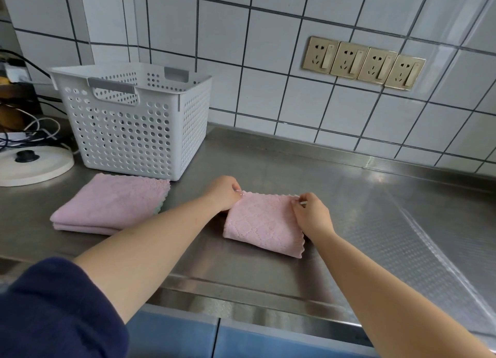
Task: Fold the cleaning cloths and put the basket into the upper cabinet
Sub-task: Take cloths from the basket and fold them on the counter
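A pink cleaning cloth (pixel 264 223) lies folded into a small rectangle on the steel counter (pixel 375 223). My left hand (pixel 224 192) pinches its far left corner. At the far right corner my right hand (pixel 312 215) pinches the edge. To the left a stack of folded pink cloths (pixel 110 204) rests flat on the counter, with a pale green edge showing underneath. Behind that stack stands a white perforated basket (pixel 134 132) with grey handles, upright, and what is inside it is hard to make out.
A round white lid with a black knob (pixel 29 164) sits at the far left among cables. A row of gold wall sockets (pixel 362 62) is on the tiled wall. Blue cabinet fronts (pixel 241 341) run under the counter's front edge.
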Motion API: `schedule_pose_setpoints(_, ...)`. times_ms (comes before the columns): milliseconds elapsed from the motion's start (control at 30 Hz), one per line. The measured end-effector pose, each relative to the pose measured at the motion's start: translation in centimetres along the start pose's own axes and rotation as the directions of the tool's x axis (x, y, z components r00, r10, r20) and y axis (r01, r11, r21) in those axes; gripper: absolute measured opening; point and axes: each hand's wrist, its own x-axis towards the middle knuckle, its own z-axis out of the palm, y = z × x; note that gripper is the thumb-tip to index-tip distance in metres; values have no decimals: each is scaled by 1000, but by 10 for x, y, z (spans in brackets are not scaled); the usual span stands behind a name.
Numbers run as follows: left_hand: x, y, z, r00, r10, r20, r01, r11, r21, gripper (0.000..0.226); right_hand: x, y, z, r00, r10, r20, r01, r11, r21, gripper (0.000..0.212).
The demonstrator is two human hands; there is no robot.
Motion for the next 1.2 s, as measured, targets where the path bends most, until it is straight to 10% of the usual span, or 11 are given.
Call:
schedule_pose_setpoints(200,0,5,-2,999,20,-28,-15,987,162,30,9,-3,3,1000,27,-2,-27,998,-59,26)
schedule_pose_setpoints(300,-15,20,-6,958,277,-72,-245,924,295,34,13,-2,4,1000,24,5,-23,996,-84,28)
schedule_pose_setpoints(533,-39,17,19,868,364,337,-496,661,564,42,8,-10,-3,997,-79,15,80,957,-278,46)
schedule_pose_setpoints(767,-38,6,31,890,358,281,-455,703,546,48,-32,-11,28,907,-299,295,405,812,-421,41)
schedule_pose_setpoints(1200,-43,7,21,913,230,337,-360,843,401,54,-30,-12,14,923,-84,377,276,825,-492,52)
